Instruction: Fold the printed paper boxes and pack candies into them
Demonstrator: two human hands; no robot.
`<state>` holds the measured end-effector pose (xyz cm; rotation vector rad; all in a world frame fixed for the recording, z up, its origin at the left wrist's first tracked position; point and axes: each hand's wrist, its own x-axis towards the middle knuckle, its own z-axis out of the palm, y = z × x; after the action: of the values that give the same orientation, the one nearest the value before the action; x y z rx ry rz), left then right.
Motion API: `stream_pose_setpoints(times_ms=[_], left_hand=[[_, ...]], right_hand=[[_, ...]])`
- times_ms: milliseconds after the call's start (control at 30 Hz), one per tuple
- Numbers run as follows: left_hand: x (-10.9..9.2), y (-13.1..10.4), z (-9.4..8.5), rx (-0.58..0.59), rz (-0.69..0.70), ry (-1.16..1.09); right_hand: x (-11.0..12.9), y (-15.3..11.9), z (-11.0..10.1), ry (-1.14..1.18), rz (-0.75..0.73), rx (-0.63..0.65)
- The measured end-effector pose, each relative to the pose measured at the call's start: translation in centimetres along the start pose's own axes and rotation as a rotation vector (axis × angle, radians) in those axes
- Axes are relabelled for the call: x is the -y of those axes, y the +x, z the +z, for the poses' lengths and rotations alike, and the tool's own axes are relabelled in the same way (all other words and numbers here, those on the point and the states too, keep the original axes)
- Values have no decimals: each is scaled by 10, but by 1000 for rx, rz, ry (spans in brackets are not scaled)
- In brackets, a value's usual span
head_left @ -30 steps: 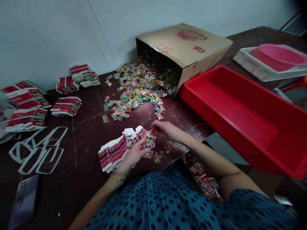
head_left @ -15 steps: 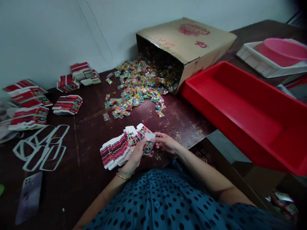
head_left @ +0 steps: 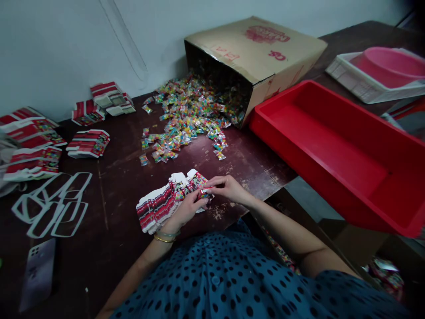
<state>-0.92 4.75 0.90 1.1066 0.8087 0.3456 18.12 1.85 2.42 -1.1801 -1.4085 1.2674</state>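
Observation:
Near the table's front edge, both hands hold one small printed carton (head_left: 205, 193), red and multicoloured with a white flap. My left hand (head_left: 186, 210) grips it from the left and below, thumb along its face. My right hand (head_left: 228, 189) pinches its upper end between thumb and fingers. Much of the carton is covered by the fingers. A fanned row of flat red-and-white cartons (head_left: 154, 209) lies beside and under my left hand. Beyond the hands is a heap of small clear candy packets (head_left: 186, 117), spilling from a cardboard box (head_left: 262, 48) on its side.
A deep red tray (head_left: 332, 128) stands at the right, overhanging the table edge. Behind it is a white crate (head_left: 361, 84) with a pink basin (head_left: 392, 66). At the left lie carton bundles (head_left: 88, 143), pale loop bands (head_left: 71, 201) and a phone (head_left: 38, 272).
The carton has tipped in my hands, and its white flap shows less. My right fingers now reach over its top. The whole view has shifted slightly.

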Motion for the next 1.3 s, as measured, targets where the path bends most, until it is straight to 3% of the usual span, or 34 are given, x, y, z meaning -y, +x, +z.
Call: stream_pose_setpoints(times_ms=[167,367,633,767,867,1000,1067,1167,1300], left_hand=[[4,-1,5,14,-35,-14],[17,5,17,79,-70,43],[7,4,9,121,-102,149],[10,7,14,123,-108,12],[12,8,25,167,-112,-59],[6,1,25,231,-68,31],[3,-5,16,208,-86,105],[5,-15,2,181,-186,186],[12,-26,-11,189,-281,170]], right_hand=[[-17,-20,11,-166,-177,-110],[-25,-29,0,-110,-56,-63],[-32,-32,9,-215,-165,-225],[-32,-36,13,-285,-254,-127],[-22,-47,-8,-254,-154,-113],[-1,-64,-61,-274,93,266],[-1,-58,-72,-419,88,343],[-23,-23,-57,-620,-91,273],[-63,32,-26,-792,-266,403]])
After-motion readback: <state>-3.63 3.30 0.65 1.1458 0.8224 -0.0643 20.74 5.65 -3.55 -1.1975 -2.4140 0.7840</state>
